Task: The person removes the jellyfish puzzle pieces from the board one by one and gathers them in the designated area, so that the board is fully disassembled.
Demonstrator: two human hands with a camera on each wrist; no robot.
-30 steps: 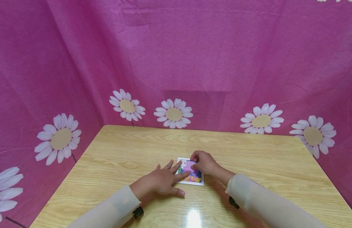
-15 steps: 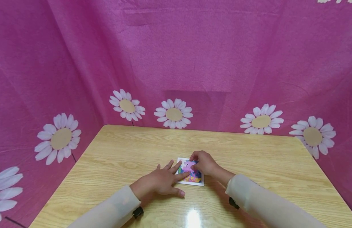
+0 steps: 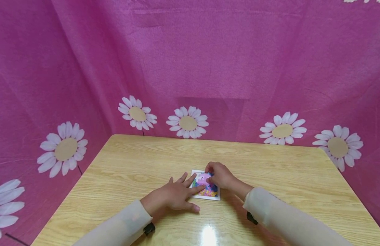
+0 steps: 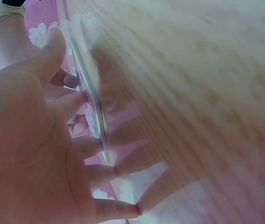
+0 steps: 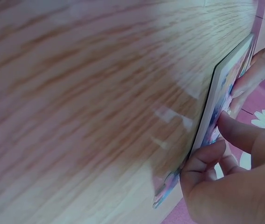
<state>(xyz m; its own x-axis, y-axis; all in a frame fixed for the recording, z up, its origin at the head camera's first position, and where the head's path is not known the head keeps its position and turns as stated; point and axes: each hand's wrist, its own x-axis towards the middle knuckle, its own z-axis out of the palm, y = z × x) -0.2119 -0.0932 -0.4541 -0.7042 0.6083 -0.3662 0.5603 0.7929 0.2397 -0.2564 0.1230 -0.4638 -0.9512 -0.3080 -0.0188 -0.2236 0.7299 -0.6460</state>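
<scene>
A small jigsaw puzzle [image 3: 215, 198] in a white frame lies flat near the middle of the table, with a pink figure over blue and yellow. White shows at its upper left. My left hand [image 3: 174, 197] is spread over its left side, index fingertip on the picture, thumb on the wood. From the right, my right hand [image 3: 222, 176] curls over the upper right corner. In the right wrist view its thumb [image 5: 237, 132] touches the picture while bent fingers [image 5: 201, 163] grip by the far edge, hiding that corner. A coloured flat end [image 5: 167, 189] shows beyond these fingers.
The wooden table [image 3: 140, 153] spreads around the puzzle, with a bright light reflection near its front. A pink cloth [image 3: 190, 61] with white daisies hangs behind and at the sides. Black straps [image 3: 149, 229] sit under both sleeves.
</scene>
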